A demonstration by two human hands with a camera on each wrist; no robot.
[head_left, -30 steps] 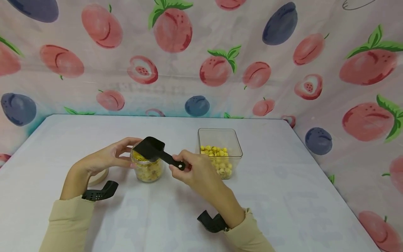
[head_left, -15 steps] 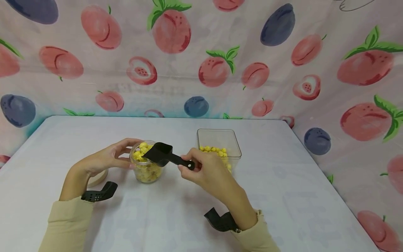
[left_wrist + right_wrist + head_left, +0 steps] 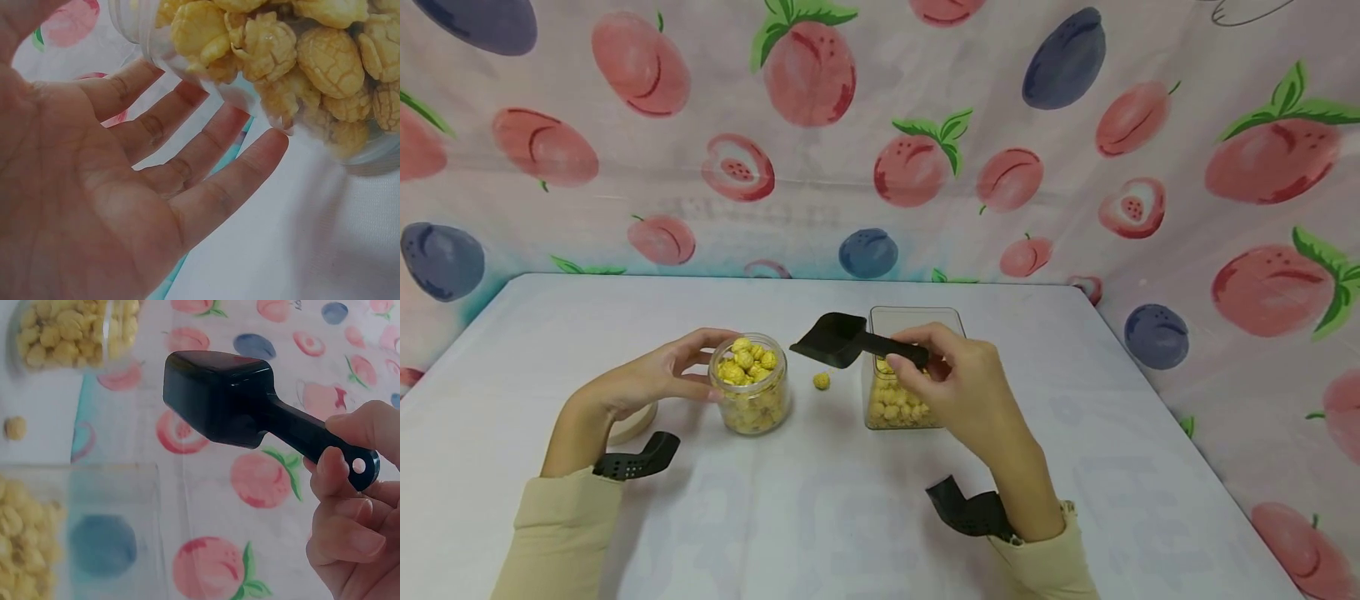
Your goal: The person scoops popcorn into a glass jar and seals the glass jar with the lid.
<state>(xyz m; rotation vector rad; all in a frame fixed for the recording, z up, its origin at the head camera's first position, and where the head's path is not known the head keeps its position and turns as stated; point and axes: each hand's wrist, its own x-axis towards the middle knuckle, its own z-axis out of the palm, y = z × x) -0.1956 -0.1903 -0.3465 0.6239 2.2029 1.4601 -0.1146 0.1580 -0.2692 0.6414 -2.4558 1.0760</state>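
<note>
The right hand (image 3: pixel 967 385) pinches the handle end of a black scoop (image 3: pixel 842 340) between thumb and curled fingers (image 3: pixel 340 475), the thumb pad lying just beside the small hole at the handle's tip. From that grip the scoop's long axis runs out to the person's left and a little away, so the bowl hangs in the air between the two containers, raised off the table and touching neither. Directly beneath the hand and handle stands a square clear tub (image 3: pixel 904 392) partly filled with yellow puffed balls; it is the nearer container to the scoop and lies on the right hand's own side. Further to the left stands a round glass jar (image 3: pixel 750 395), heaped to its rim with the same yellow balls. The left hand (image 3: pixel 647 379) cups the jar's far side with relaxed, nearly straight fingers (image 3: pixel 206 150) that touch the glass rather than wrap it. One loose yellow ball (image 3: pixel 822 381) lies on the white table (image 3: pixel 1075 433) between jar and tub, just below the scoop's bowl. A flat round lid (image 3: pixel 634 421) rests near the left wrist. No brand, label or readable writing shows on the scoop, the jar or the tub; the backdrop cloth bears only printed fruit.
</note>
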